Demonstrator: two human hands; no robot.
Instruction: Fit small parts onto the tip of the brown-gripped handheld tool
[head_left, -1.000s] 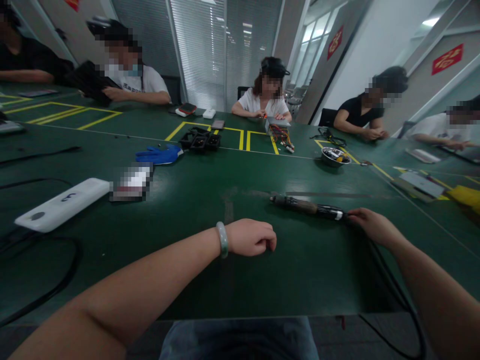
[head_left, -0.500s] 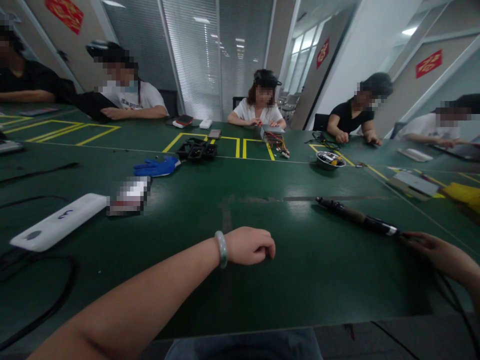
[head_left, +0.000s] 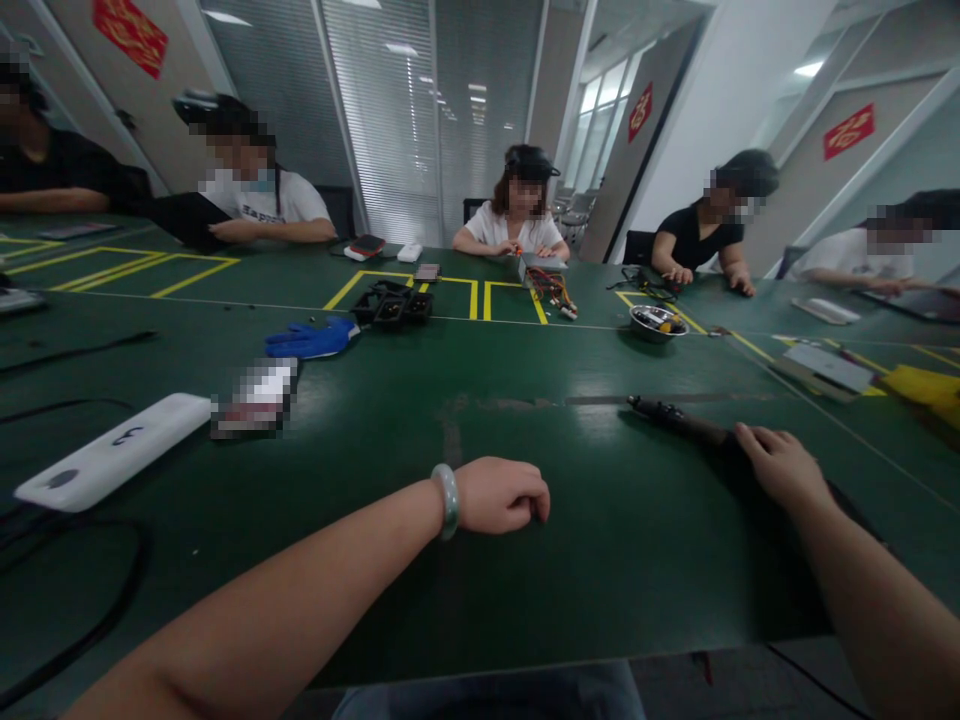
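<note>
My left hand point(head_left: 501, 494) rests on the green table point(head_left: 480, 580) as a loose fist, with a pale bracelet point(head_left: 448, 500) on the wrist; nothing clearly shows inside it. My right hand point(head_left: 780, 464) lies over the rear part of a dark powered screwdriver point(head_left: 675, 415), fingers curled around its body. The tool's tip points left and away from me and lies on the table. Its handle and cord are hidden under my hand and forearm.
A white power strip point(head_left: 112, 450), a black cable point(head_left: 82, 625) and a blue glove point(head_left: 311, 338) lie to the left. Black parts point(head_left: 394, 303) and a metal bowl point(head_left: 657, 320) sit farther out. A grey device point(head_left: 829, 365) lies right. Several people sit around the far side.
The screwdriver was dragged to the right by its cord end. My right hand then moved forward onto its body and closed over it. My left hand stayed in place.
</note>
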